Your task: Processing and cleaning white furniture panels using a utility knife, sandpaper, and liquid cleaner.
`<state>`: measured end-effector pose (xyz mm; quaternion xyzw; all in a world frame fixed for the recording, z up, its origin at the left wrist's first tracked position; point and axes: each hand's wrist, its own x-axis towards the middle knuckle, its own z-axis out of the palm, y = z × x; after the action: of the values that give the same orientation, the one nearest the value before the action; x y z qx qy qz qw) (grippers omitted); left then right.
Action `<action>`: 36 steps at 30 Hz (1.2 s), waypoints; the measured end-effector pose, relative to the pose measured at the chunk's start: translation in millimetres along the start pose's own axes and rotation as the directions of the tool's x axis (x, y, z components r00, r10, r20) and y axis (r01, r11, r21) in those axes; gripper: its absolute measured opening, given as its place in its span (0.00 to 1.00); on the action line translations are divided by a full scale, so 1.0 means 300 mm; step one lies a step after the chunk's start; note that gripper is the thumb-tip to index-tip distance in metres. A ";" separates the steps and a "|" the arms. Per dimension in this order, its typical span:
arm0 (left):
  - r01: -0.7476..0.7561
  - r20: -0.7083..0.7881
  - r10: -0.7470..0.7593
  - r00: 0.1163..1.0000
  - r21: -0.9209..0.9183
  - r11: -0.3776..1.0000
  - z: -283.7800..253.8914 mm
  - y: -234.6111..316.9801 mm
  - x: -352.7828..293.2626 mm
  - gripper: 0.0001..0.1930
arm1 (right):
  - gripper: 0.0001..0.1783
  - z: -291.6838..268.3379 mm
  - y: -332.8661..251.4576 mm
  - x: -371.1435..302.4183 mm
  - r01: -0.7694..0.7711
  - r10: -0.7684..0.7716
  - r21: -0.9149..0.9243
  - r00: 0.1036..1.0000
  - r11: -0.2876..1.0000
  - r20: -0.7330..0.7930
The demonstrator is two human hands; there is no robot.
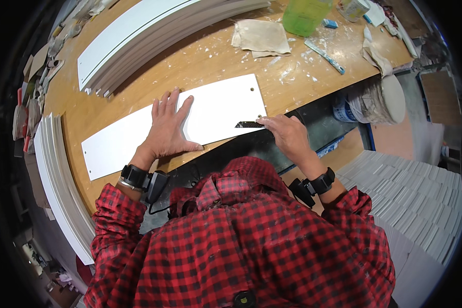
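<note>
A long white board (pixel 213 105) lies on the wooden table, with small holes near its end corners. My left hand (pixel 168 126) rests on the board, fingers spread, with the thumb at the near edge. At the board's right end, my right hand (pixel 288 134) pinches a dark, pointed flat blade (pixel 248 124). The blade lies over the near right corner, its tip pointing left, just below a hole. Whatever handle it has is hidden in my fingers.
Stacked white boards stand at the far side (pixel 154 49) and at the left (pixel 54 154). On the table (pixel 210 61) are a folded cloth (pixel 262 37), a green liquid container (pixel 305 15) and a blue-ended tool (pixel 325 56). A bucket (pixel 377 100) hangs at the right edge; piled pale strips (pixel 410 190) lie beyond.
</note>
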<state>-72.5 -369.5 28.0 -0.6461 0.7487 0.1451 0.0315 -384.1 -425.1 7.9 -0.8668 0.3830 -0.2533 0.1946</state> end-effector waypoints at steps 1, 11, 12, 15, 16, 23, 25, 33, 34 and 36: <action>-0.002 0.002 0.002 1.000 -0.001 1.000 0.001 0.000 -0.001 0.66 | 0.12 -0.010 0.002 0.013 0.001 0.000 -0.047 1.000 0.999 0.026; -0.020 -0.042 0.020 0.999 0.013 1.000 -0.010 0.002 0.006 0.64 | 0.13 -0.033 0.005 -0.088 -0.077 0.038 0.325 0.991 0.943 0.125; -0.025 -0.065 0.026 0.998 0.014 1.000 -0.022 0.009 0.002 0.63 | 0.14 -0.056 0.018 -0.081 -0.126 0.144 0.436 0.989 0.891 -0.009; -0.024 -0.095 0.026 0.995 0.022 0.999 -0.014 0.006 -0.004 0.61 | 0.15 -0.144 0.119 -0.003 -0.483 0.564 0.440 0.823 0.757 -0.067; -0.031 -0.104 0.035 0.994 0.038 0.999 -0.021 0.009 0.002 0.61 | 0.15 -0.149 0.174 0.012 -0.431 0.503 0.308 0.837 0.848 -0.214; 0.093 -0.064 -0.093 0.994 0.001 0.996 -0.029 -0.009 0.031 0.60 | 0.14 -0.139 0.367 0.195 -0.347 0.301 -0.086 0.894 0.934 -0.332; 0.116 -0.078 -0.114 0.990 0.019 0.993 -0.013 -0.010 0.023 0.60 | 0.18 -0.110 0.373 0.263 -0.255 0.161 -0.245 0.924 0.935 -0.346; 0.186 -0.066 -0.184 0.981 0.025 0.982 -0.011 -0.008 -0.012 0.60 | 0.26 0.012 0.282 0.479 0.040 -0.065 -0.248 0.993 0.968 -0.095; 0.180 -0.045 -0.180 0.983 0.012 0.984 -0.009 -0.014 -0.008 0.60 | 0.29 0.006 0.280 0.507 0.000 -0.004 -0.279 1.000 0.960 -0.011; 0.178 -0.005 -0.178 0.984 -0.029 0.984 -0.015 -0.019 0.001 0.61 | 0.27 0.036 0.326 0.556 -0.006 0.010 -0.284 1.000 0.959 0.011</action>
<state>-66.2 -371.7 31.1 -0.7112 0.6860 0.1501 0.0321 -336.6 -612.5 -4.4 -0.8857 0.4177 -0.1898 0.0714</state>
